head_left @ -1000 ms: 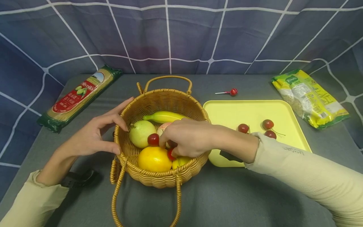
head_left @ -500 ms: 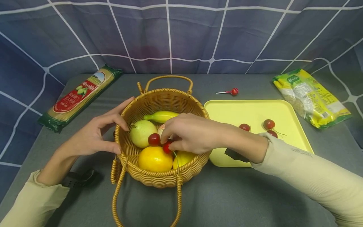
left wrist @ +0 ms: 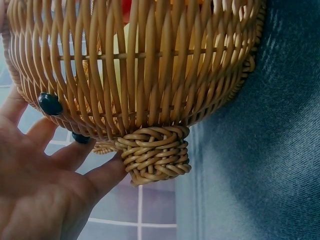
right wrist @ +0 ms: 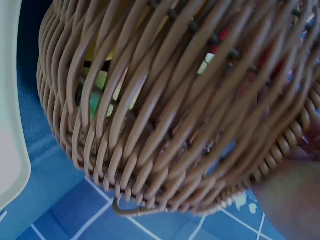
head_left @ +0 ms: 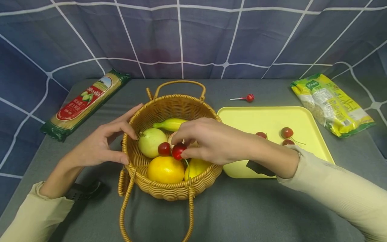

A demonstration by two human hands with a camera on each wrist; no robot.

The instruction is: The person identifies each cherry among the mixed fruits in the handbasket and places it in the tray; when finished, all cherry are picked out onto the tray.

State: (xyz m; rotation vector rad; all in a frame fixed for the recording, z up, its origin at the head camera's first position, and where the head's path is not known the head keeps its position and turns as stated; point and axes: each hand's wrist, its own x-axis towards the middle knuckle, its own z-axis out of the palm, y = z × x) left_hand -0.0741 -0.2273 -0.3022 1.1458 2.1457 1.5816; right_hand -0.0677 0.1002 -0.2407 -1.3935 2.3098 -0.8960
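A wicker basket (head_left: pixel 169 193) holds a green round fruit (head_left: pixel 152 143), an orange fruit (head_left: pixel 165 169), a banana (head_left: pixel 169 124), a yellow fruit (head_left: pixel 196 168) partly hidden, and a red cherry (head_left: pixel 164 149). My right hand (head_left: pixel 208 139) reaches over the basket's right rim and pinches a second cherry (head_left: pixel 179 151) by finger and thumb, its green stem hanging toward the yellow fruit. With fingers spread, my left hand (head_left: pixel 102 144) rests against the basket's left rim; in the left wrist view the hand (left wrist: pixel 55 175) touches the woven side (left wrist: pixel 145 65).
Right of the basket lies a yellow tray (head_left: pixel 242 117) with several cherries (head_left: pixel 286 132). Behind it is a red lollipop (head_left: pixel 249 97). A pasta packet (head_left: pixel 84 101) lies at the back left, a yellow-green bag (head_left: pixel 332 104) at the back right. One basket handle (head_left: pixel 122 215) hangs toward the front.
My right hand has risen slightly and shifted right, and the cherry it pinches has come up beside the other one, more fully in sight. My left hand has not moved.
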